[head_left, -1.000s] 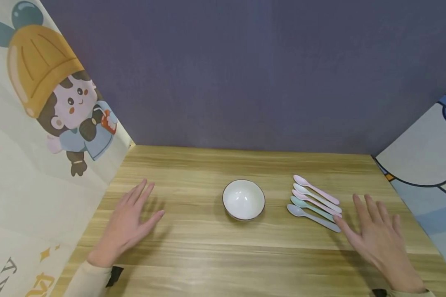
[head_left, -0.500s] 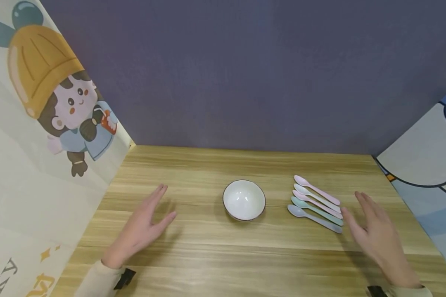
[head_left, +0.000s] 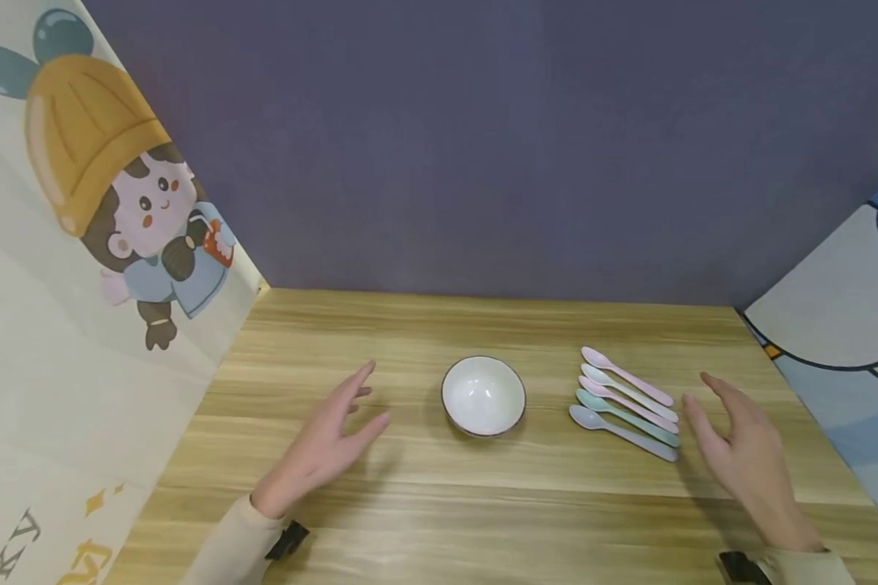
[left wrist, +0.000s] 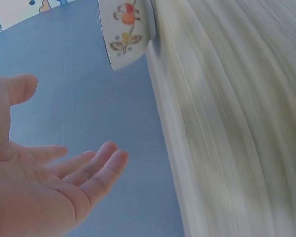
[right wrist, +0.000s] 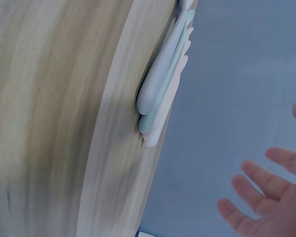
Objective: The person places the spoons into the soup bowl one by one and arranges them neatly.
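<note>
On a wood-grain tabletop (head_left: 483, 512), a dark-rimmed white bowl (head_left: 484, 396) stands upright near the centre; to its right, five spoons (head_left: 632, 406), pink, white, pink, mint and grey-blue, lie side by side. The left hand (head_left: 328, 443), fingers loosely extended and thumb spread, is raised left of the bowl; the right hand (head_left: 748, 451), likewise relaxed, hovers just beside the spoons' handle ends

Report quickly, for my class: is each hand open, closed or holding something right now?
Left hand: open, holding nothing, near the bowl.
Right hand: open, holding nothing, near the spoons.
</note>
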Demonstrator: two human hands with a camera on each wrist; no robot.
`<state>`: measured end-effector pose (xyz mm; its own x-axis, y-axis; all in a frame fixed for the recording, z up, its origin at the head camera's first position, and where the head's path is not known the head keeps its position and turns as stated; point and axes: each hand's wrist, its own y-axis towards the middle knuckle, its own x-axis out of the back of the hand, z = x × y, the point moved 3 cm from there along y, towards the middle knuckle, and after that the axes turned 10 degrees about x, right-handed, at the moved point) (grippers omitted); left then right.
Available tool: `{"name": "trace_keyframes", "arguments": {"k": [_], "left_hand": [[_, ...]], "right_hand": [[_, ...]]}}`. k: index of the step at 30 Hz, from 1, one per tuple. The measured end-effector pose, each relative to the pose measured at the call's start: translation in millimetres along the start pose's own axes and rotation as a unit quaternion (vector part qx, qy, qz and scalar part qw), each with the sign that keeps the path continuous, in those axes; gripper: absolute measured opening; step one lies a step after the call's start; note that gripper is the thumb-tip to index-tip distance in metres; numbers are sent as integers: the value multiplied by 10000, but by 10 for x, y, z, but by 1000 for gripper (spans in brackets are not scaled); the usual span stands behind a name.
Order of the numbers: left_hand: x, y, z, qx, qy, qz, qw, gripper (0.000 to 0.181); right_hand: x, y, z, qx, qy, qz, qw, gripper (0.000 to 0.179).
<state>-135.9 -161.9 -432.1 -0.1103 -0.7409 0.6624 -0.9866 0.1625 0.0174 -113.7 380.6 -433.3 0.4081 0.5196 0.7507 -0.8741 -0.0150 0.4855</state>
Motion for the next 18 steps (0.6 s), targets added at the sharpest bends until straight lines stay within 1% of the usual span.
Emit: {"name": "trace_keyframes", "arguments": {"k": [7,11,18], "left_hand": [[-159,37,-58,232,-223,334,9989,79],[-243,44,-85,373,-416,510,9971,77],[-416,91,-162,344,-989,643,9924,74]], "right_hand": [[-5,38,-11,5,41,-32,10000,59],[-21,64,-27,-17,83,75,9999,61],[-48,112,-24,-78,15,187,9998,63]]}}
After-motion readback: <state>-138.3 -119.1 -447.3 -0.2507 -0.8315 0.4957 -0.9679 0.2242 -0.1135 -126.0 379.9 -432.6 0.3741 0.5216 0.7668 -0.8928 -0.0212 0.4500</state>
